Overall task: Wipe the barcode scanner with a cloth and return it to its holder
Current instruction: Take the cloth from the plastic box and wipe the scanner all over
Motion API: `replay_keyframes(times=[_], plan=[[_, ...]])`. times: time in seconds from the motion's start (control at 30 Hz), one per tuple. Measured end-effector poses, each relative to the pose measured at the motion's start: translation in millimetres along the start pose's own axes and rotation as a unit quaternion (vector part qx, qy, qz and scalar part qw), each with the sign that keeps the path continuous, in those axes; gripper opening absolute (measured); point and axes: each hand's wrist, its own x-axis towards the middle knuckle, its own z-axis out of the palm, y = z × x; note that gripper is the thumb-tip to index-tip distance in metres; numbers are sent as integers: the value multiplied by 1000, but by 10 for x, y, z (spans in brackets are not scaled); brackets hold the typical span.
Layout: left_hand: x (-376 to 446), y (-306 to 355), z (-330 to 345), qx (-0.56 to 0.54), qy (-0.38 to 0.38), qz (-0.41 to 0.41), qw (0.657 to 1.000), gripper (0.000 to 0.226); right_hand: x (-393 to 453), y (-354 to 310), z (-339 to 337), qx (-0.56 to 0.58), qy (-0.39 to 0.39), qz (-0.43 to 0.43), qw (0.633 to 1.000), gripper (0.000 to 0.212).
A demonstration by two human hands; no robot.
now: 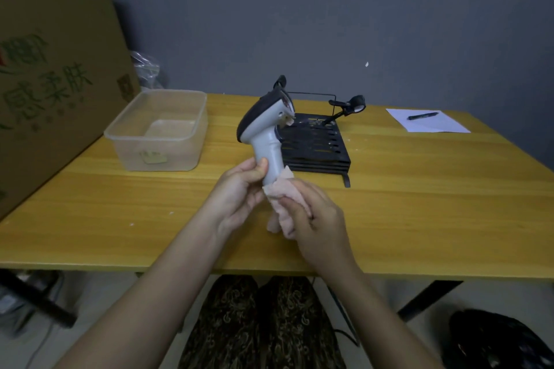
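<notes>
A grey and black barcode scanner (265, 126) stands upright above the middle of the yellow table (419, 204), its head pointing away to the right. My left hand (239, 189) grips the lower part of its handle. My right hand (317, 219) holds a pale pink cloth (283, 204) pressed against the bottom of the handle. Behind the scanner sits the black slotted holder (314, 144) with a thin wire frame and clip arms.
A clear plastic tub (159, 132) stands at the left of the table. A large cardboard box (51, 69) leans at the far left. A sheet of paper (431, 123) with a pen (422, 115) lies at the back right. A dark bag (497, 338) lies on the floor.
</notes>
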Motion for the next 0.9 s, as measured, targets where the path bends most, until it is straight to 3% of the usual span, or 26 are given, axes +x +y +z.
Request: replay_keyframes(times=[0.1,0.17,0.23,0.3,0.4,0.47,0.53,0.67,0.8,0.9], plan=[[-12,28,-25,13,16,5,1000,17,49,36,-172,33,-20,32,999,21],[-22,25,-39,29,30,-3,999,18,115,76,-375,35,-104,46,993,17],[-29,6,-44,26,52,-14,998,24,163,138,-548,-37,-177,37,983,19],[-8,0,-44,6,75,-15,997,25,164,181,-598,-58,-138,43,988,26],[6,2,30,15,105,0,994,16,91,98,-408,140,12,116,983,18],[-6,-35,106,36,119,6,992,7,67,-36,-217,245,-5,184,952,14],[-26,-66,145,59,138,17,988,7,68,-86,-80,267,-22,218,938,17],[-55,6,88,64,152,30,986,7,157,-75,-66,206,-18,203,957,8],[-84,69,40,77,138,34,987,21,206,-97,-188,22,-47,113,992,7],[-91,47,68,86,136,32,987,32,185,-98,-266,-102,-41,40,993,15]])
